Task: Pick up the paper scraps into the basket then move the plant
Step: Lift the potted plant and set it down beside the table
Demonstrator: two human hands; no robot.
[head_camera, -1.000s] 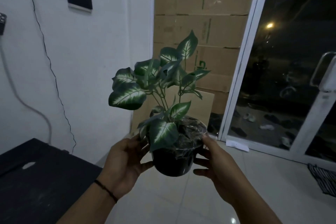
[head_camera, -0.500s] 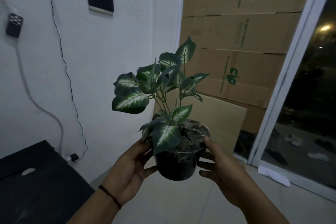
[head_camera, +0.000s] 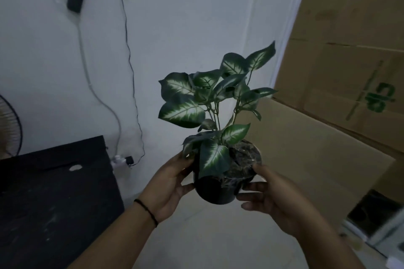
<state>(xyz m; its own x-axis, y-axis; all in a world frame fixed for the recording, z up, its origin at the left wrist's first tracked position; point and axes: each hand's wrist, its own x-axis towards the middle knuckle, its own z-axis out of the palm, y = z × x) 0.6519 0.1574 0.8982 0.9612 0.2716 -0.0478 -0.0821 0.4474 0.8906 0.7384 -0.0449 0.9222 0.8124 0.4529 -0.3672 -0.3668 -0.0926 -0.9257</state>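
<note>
I hold the plant [head_camera: 209, 102] in mid-air in front of me, above the pale floor. It has green leaves with white centres and sits in a small black pot [head_camera: 215, 190]. My left hand [head_camera: 168, 185] grips the pot's left side, and my right hand [head_camera: 271, 196] grips its right side. The plant leans slightly to the right. One small white paper scrap [head_camera: 75, 167] lies on the black table. No basket is in view.
A black table [head_camera: 54, 194] stands at the lower left against the white wall. Cables [head_camera: 131, 65] run down the wall to a plug. Stacked cardboard boxes [head_camera: 341, 67] fill the right side. A fan [head_camera: 8, 124] shows at the left edge.
The view has swung left: the glass door has left the frame and more of the wall and table show. The plant stays held in both hands, now tilted a little right.
</note>
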